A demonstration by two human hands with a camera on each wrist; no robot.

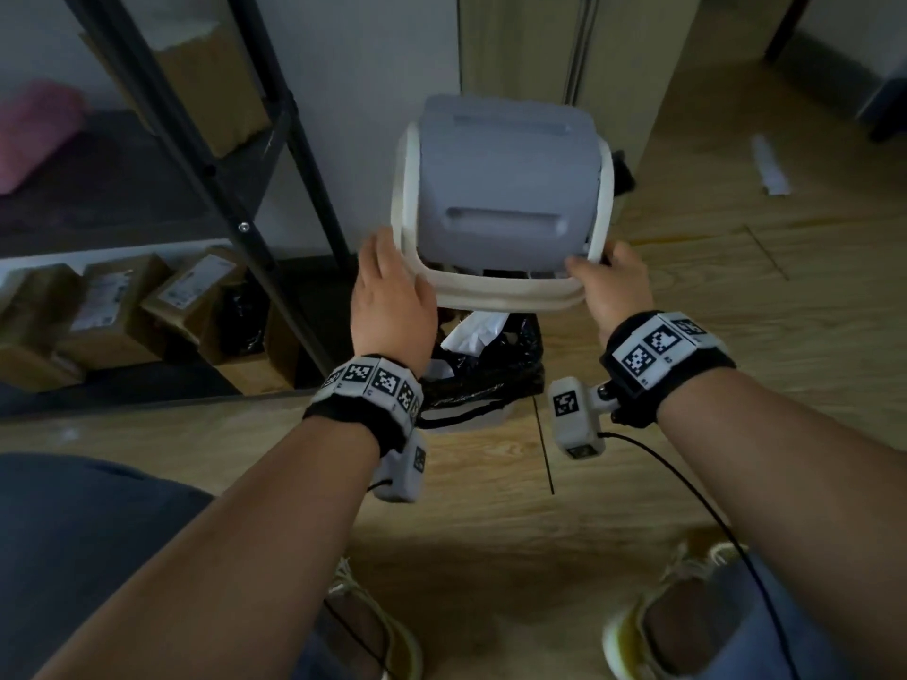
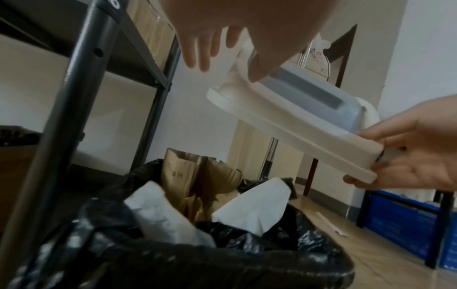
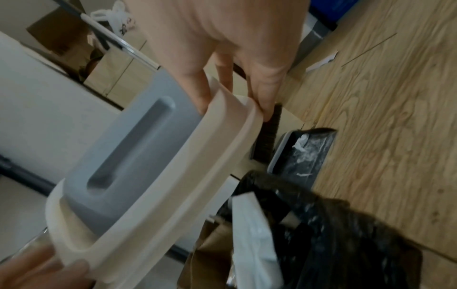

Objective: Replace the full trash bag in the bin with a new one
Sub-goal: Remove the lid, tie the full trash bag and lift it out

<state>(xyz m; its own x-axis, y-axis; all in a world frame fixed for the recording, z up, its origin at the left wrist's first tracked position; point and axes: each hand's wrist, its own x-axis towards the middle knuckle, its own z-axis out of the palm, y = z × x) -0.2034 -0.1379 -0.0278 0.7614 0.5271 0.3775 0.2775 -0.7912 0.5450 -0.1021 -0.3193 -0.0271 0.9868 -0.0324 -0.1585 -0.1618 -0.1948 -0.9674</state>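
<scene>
I hold the bin lid (image 1: 500,188), a white frame with a grey swing flap, tilted in the air above the bin. My left hand (image 1: 392,287) holds its left front corner, thumb over the rim and fingers nearly straight along the side. My right hand (image 1: 608,277) pinches the right front corner. Below stands the bin (image 3: 279,148) lined with a black trash bag (image 1: 491,365), filled with white paper and brown cardboard. The left wrist view shows the lid (image 2: 284,133) over the bag (image 2: 222,254). The right wrist view shows my right hand (image 3: 222,58) gripping the lid (image 3: 173,176).
A black metal shelf (image 1: 275,164) stands close on the left, with cardboard boxes (image 1: 113,306) under it. A beige cabinet (image 1: 564,66) is behind the bin. A paper scrap (image 1: 770,164) lies on the wooden floor, and a blue crate (image 2: 400,224) stands far right. My shoes (image 1: 662,620) are near.
</scene>
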